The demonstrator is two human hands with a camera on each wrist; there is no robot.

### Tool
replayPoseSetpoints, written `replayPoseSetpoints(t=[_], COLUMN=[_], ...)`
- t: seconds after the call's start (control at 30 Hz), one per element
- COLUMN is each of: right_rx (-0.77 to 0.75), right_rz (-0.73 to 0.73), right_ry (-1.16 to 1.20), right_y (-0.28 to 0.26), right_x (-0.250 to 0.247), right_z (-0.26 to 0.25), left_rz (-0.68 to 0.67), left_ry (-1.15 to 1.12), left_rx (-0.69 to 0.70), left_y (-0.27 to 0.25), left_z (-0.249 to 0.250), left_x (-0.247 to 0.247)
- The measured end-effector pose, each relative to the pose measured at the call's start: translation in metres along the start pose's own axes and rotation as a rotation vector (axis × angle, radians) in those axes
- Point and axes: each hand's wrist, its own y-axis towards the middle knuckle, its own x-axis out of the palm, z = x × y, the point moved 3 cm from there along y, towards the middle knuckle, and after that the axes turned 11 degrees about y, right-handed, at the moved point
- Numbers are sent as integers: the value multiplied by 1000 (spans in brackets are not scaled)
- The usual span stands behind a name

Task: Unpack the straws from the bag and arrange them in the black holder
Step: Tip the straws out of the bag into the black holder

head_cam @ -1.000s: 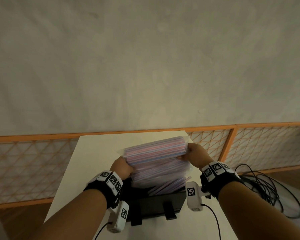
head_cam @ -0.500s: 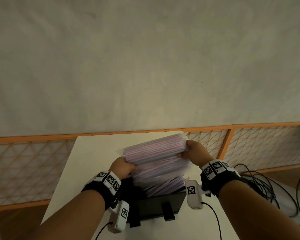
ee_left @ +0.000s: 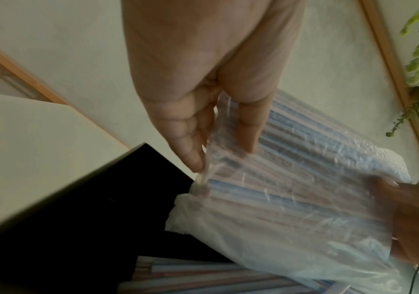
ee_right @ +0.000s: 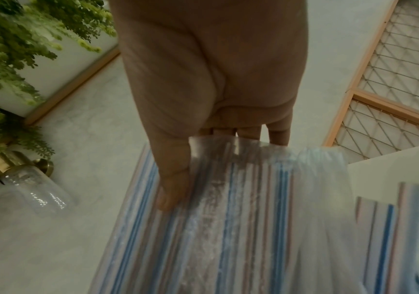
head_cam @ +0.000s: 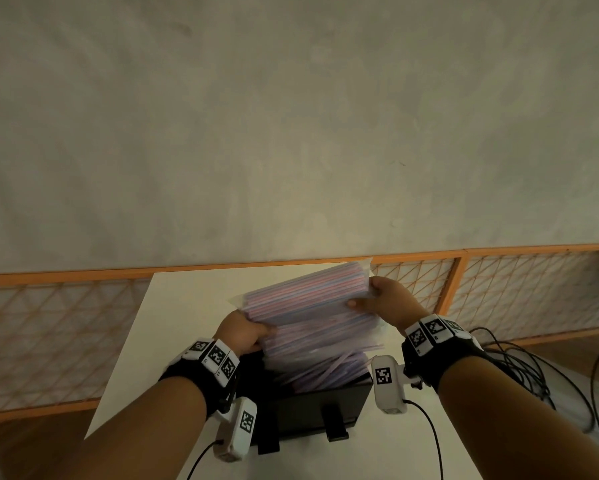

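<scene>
A clear plastic bag [head_cam: 308,296] full of pink, blue and white straws is held tilted above the black holder [head_cam: 311,410] on the white table [head_cam: 187,306]. My left hand [head_cam: 246,332] pinches the bag's lower left end [ee_left: 211,159]. My right hand [head_cam: 381,299] grips the raised right end [ee_right: 228,159], thumb on top. Loose straws [head_cam: 325,372] spill from the bag's underside into the holder, also seen as straws [ee_left: 203,278] in the left wrist view. The holder's inside is mostly hidden by the bag.
An orange-framed mesh fence [head_cam: 498,289] runs behind the table under a grey wall. Black cables [head_cam: 519,362] lie on the floor to the right. In the right wrist view a green plant [ee_right: 15,49] and a glass lamp [ee_right: 32,191] are on the wall.
Both hands have lifted the bag a little higher and tilted its right end up. More straws have slid out into the holder.
</scene>
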Motion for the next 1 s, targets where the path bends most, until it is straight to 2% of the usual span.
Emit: replayPoseSetpoints(t=[0.2, 0.4, 0.7, 1.0], right_rx=[-17, -24, -16, 2], right_rz=[42, 74, 87, 64], right_ry=[-52, -71, -110, -192], right_y=[-1, -3, -7, -14], right_x=[3, 4, 3, 7], right_z=[-1, 0, 0, -8], left_rz=[-56, -25, 31, 117], left_ry=[-120, -96, 112, 235], left_rx=[27, 84, 126, 112], left_y=[-10, -13, 3, -12], left_z=[6, 7, -7, 3], left_x=[3, -3, -13, -20])
